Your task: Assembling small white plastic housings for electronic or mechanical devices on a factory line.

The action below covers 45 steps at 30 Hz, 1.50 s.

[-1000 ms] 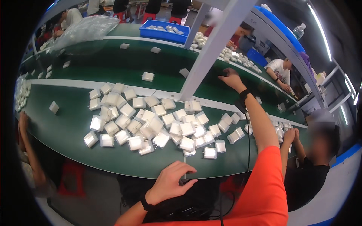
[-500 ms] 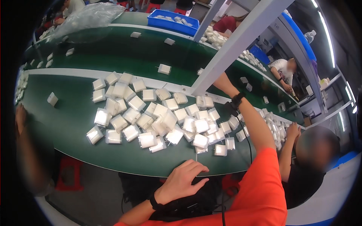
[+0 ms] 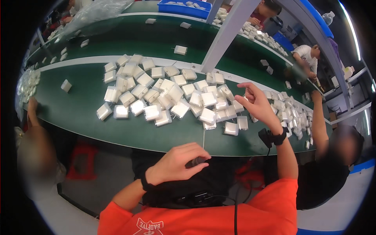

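Note:
A heap of white plug-in chargers, wrapped in clear film with some metal prongs showing, lies on the green table in front of me. My right hand hovers over the heap's right end, thumb and forefinger apart, nothing between them. At the table's near edge my left hand is loosely bent, with its thumb away from the fingers. A dark shape shows in that gap; whether it is a thing in the hand or background, I cannot tell. Both wrists wear black bands.
Behind a pale rail runs a green conveyor belt with scattered chargers. A grey post rises beyond the heap. Another charger pile lies right, beside a co-worker. A person's arm is at left. A blue bin stands far back.
My right hand has come back from beyond the post to the heap's right end. My left hand stays near the table edge, its fingers a little more bent. The view has tilted.

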Available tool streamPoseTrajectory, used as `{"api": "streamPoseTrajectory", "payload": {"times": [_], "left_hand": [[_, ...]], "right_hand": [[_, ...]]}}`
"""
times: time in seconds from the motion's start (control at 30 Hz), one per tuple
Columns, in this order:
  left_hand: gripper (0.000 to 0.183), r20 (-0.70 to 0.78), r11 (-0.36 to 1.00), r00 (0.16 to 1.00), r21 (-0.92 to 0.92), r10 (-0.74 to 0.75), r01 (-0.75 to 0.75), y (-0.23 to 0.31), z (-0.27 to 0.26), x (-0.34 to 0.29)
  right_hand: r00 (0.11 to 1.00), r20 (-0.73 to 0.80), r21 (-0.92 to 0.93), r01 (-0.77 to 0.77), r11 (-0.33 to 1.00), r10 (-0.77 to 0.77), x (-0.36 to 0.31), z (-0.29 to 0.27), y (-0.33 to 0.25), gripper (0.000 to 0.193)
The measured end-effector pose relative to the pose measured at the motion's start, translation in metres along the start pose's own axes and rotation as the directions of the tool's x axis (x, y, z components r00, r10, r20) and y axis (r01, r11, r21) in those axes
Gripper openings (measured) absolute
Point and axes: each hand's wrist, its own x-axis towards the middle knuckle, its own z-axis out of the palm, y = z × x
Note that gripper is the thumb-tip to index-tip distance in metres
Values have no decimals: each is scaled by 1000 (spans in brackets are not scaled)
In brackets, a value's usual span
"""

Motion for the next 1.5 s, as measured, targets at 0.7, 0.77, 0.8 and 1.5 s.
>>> {"api": "streamPoseTrajectory", "payload": {"times": [0.7,0.77,0.8,1.5], "left_hand": [[66,76,449,956,892,-285,62,-97,-217,281],[77,123,521,906,845,-405,118,-137,-191,288],[79,150,578,913,809,-379,107,-163,-194,279],[51,166,924,925,242,-341,297,61,-50,54]], "right_hand": [[881,-429,604,114,789,201,-158,51,66,7],[887,-412,609,97,787,209,-162,52,59,7],[890,-410,590,91,802,201,-161,54,58,7],[868,-442,580,86,810,225,-151,56,68,7]]}}
